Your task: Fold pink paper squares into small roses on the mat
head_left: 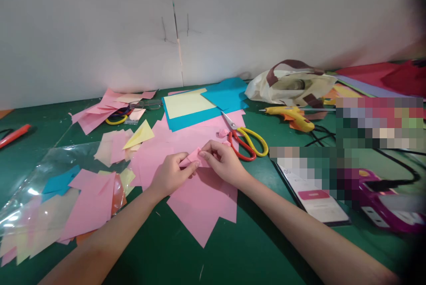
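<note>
My left hand [171,173] and my right hand [223,161] meet over a spread of pink paper sheets [203,205] on the green table [159,254]. Both pinch a small folded pink paper piece [193,157] between thumb and fingers, held just above the sheets. A tiny crumpled pink paper bit [222,133] lies just beyond my right hand. Scissors with red and yellow handles [248,142] lie right of my right hand, blades pointing away to the upper left.
A clear plastic bag of coloured paper scraps [56,201] lies at the left. Blue and cream sheets [199,105] sit behind, eyeglasses [146,105] left of them. A yellow glue gun [293,116], a cloth bag [293,83] and a phone [316,201] are at the right.
</note>
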{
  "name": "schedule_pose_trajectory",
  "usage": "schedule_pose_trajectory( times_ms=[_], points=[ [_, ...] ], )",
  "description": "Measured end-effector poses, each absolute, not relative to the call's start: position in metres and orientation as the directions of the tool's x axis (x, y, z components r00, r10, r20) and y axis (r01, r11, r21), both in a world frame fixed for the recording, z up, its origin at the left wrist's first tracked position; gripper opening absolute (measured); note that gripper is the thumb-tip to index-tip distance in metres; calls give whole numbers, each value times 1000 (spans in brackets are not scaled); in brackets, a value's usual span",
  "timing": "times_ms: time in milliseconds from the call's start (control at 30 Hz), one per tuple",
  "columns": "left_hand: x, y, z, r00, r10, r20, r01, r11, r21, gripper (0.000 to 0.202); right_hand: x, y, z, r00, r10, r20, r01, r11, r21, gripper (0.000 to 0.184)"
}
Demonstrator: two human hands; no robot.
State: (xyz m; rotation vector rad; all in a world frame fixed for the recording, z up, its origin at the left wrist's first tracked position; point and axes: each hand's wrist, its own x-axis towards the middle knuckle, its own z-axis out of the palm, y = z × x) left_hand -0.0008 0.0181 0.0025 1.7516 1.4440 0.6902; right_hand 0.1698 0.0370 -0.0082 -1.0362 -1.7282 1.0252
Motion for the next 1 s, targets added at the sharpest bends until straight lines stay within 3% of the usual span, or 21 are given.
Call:
schedule_pose_trajectory(
  times_ms=[400, 700, 900, 1000],
  points=[
    [-2, 19, -2, 260, 965, -30, 552, -123, 825, 34, 170, 37, -9, -280, 931, 236, 181, 292, -939, 19],
    [1, 22, -1, 252, 968, -8, 418, -101, 903, 22, 169, 37, -12, -285, 939, 193, 146, 242, -959, 14],
    [-2, 22, -2, 241, 971, -5, 377, -88, 922, 25, 171, 35, -10, -309, 916, 258, 149, 314, -938, 21],
    [-4, 22, -2, 159, 987, 14, 373, -73, 925, 31, 171, 34, -7, -357, 900, 251, 230, 345, -910, 19]
  ],
)
